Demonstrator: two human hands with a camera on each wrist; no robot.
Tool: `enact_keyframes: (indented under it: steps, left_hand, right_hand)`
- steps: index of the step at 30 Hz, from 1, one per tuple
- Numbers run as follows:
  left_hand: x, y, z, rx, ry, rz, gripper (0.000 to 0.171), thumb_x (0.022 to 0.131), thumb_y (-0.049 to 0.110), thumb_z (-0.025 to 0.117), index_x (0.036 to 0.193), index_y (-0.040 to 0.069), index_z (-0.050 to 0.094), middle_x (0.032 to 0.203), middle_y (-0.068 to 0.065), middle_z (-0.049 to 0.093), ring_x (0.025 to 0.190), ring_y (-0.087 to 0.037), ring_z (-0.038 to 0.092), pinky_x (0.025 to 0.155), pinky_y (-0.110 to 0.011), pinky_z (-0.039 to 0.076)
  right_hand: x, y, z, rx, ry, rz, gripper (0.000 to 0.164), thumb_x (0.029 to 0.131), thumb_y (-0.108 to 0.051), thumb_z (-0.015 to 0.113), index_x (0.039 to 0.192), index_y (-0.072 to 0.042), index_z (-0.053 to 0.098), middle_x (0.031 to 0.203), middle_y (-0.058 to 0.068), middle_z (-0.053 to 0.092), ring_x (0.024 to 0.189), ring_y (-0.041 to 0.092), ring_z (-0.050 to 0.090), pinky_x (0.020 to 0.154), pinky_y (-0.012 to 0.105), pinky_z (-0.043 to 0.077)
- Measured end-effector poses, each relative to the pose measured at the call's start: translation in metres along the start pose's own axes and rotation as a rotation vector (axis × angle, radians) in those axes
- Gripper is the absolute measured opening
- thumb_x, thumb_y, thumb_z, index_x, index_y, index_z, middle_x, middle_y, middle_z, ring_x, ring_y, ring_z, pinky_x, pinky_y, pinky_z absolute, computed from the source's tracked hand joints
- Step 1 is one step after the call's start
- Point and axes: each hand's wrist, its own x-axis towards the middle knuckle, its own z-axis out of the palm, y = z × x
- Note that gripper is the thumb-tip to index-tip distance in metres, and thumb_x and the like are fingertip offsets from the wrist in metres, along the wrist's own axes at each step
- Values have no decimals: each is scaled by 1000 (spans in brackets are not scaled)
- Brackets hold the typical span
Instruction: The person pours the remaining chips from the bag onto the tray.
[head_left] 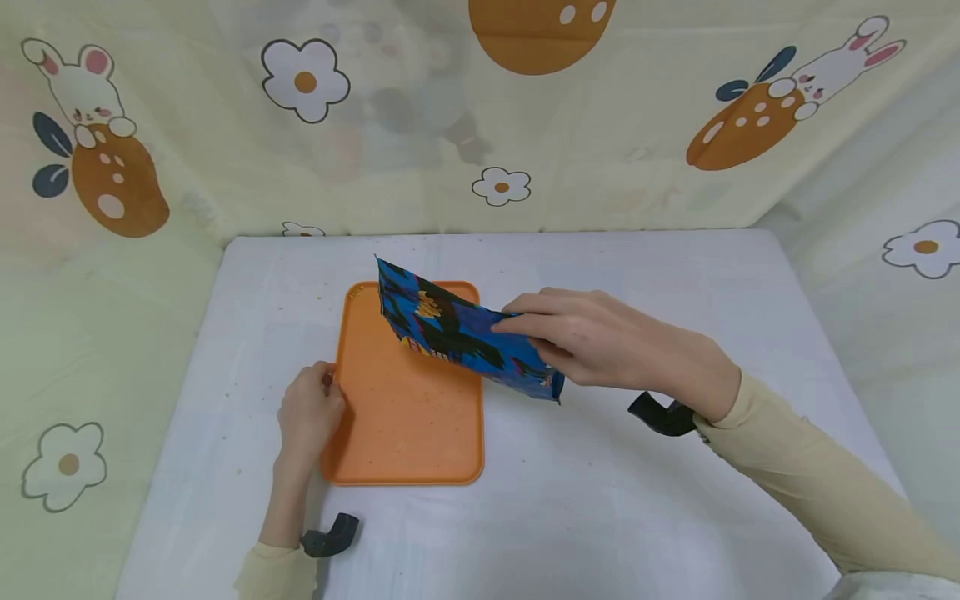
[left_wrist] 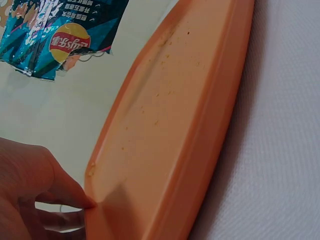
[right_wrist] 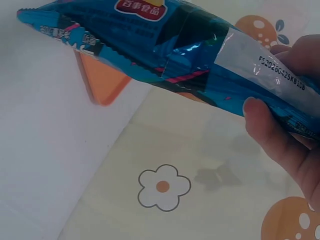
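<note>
My right hand [head_left: 622, 342] grips a blue chip bag [head_left: 457, 325] by one end, thumb on one face and fingers on the other. The bag slants over an orange tray [head_left: 405, 433], partly covering its upper right. A round Lay's logo shows on the bag [left_wrist: 70, 42] in the left wrist view, where its lower edge looks torn. At the tray's left edge, my left hand [head_left: 309, 412] pinches the rim between thumb and fingers. Small crumbs lie on the tray [left_wrist: 150, 130]. What is inside the bag is hidden.
The tray is on a white-covered table [head_left: 600, 500], with crumbs scattered about it. A pale curtain [head_left: 420, 125] printed with flowers and rabbits stands behind the table. Dark wrist-worn devices [head_left: 330, 536] sit at both wrists.
</note>
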Motion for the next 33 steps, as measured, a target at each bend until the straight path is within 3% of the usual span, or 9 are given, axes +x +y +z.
enact_keyframes:
  steps: [11,24,33]
  left_hand:
    - [1,1,2,16,-7,8,30,91,3,55,119,-3,62,98,-20,65,77,-29,59,60,-38,49]
    - [0,3,-1,25,-9,-11,30,92,4,55,120,-4,62,98,-21,65,79,-30,59,62,-41,50]
    - [0,4,-1,14,-12,-2,31,92,4,54,121,-4,62,97,-21,64,76,-29,58,59,-37,47]
  right_hand:
    - [8,-5,-5,-18,-116,39,34,87,-2,65,121,-8,67,115,2,66,91,14,61,72,25,55]
    - [8,-5,-3,-15,-131,34,33,87,-2,64,120,-8,67,117,3,66,94,16,62,77,28,56]
    - [8,-5,-5,-22,-106,31,34,87,-2,66,120,-8,67,117,3,66,91,14,61,70,23,54]
